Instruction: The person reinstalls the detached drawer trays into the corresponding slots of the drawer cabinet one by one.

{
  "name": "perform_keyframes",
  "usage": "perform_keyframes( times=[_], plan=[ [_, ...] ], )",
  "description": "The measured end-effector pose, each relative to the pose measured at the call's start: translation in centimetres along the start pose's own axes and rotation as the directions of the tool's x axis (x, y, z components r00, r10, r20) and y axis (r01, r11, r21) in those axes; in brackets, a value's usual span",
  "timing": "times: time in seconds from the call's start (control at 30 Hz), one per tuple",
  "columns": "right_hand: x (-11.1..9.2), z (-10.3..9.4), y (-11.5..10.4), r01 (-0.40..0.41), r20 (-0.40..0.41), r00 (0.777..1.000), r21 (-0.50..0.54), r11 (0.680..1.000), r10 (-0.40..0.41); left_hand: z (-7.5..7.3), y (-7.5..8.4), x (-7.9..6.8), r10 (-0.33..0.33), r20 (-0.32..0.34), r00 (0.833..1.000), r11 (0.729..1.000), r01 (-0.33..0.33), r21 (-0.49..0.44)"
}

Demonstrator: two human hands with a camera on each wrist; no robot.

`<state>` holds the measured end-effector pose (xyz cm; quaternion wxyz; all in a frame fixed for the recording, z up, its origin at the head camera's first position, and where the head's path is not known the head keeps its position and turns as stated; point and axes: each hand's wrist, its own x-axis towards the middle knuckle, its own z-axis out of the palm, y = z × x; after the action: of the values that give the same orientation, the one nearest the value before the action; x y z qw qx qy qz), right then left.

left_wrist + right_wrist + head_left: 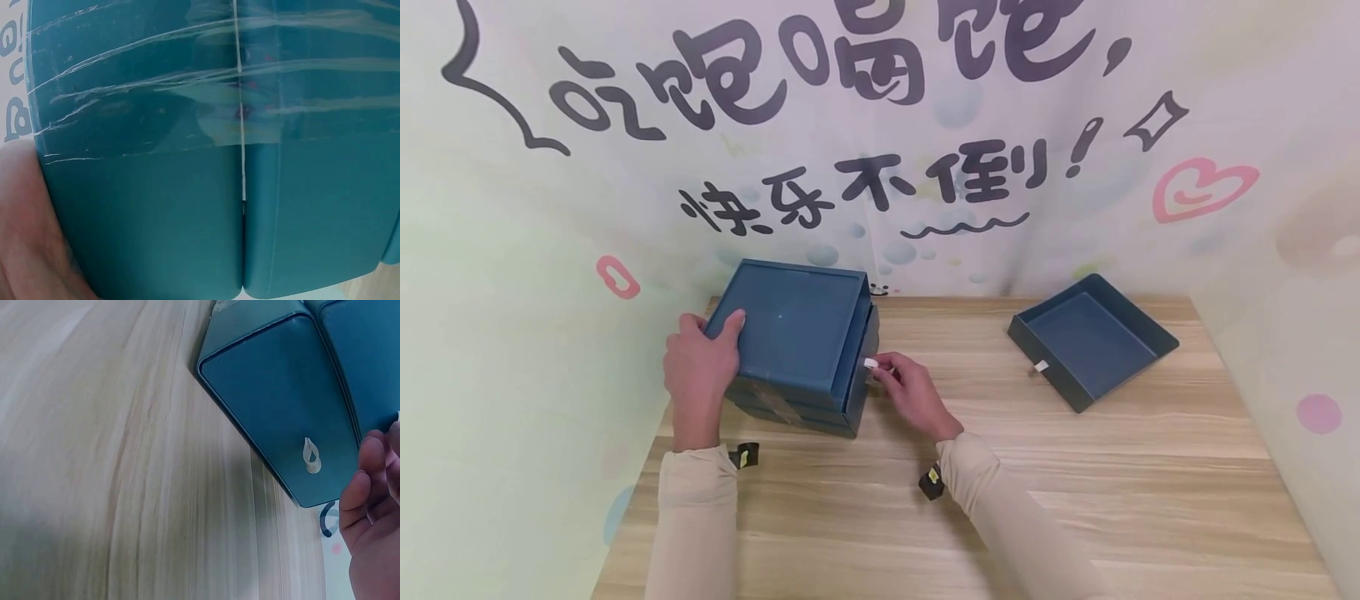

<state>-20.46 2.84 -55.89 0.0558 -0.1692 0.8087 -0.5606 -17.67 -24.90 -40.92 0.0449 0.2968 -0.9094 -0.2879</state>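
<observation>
A blue stacked drawer cabinet [786,325] stands at the left of the table, its units bound with clear tape [156,69]. My left hand [700,358] grips its left side, thumb on top and the other fingers largely hidden. At the cabinet's right, the front of the top unit shows an opening. My right hand [913,392] pinches a small white pull tab [870,363] on a drawer front [369,356] below that opening. In the right wrist view, a neighbouring drawer front [275,394] carries a white loop tab [311,456] that no finger touches.
A loose blue drawer [1093,342] with a white tab [1041,367] lies on the right of the wood-grain table [850,517], its inside facing up. A printed cloth backdrop [925,258] rises behind the table, and more cloth hangs at both sides.
</observation>
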Motion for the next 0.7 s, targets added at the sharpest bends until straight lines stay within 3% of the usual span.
perform_keyframes(
  times=[0.4, 0.7],
  plan=[
    [0.35, 0.39, -0.15, 0.045, -0.011, 0.999, -0.058, 0.997, -0.045, -0.02, 0.22, -0.02, 0.004, 0.004, 1.000, 1.000, -0.004, 0.002],
    [0.46, 0.62, -0.13, 0.027, -0.005, 1.000, -0.052, 0.998, -0.027, 0.00, 0.12, 0.03, 0.003, 0.001, 1.000, 1.000, -0.003, 0.005]
  ],
)
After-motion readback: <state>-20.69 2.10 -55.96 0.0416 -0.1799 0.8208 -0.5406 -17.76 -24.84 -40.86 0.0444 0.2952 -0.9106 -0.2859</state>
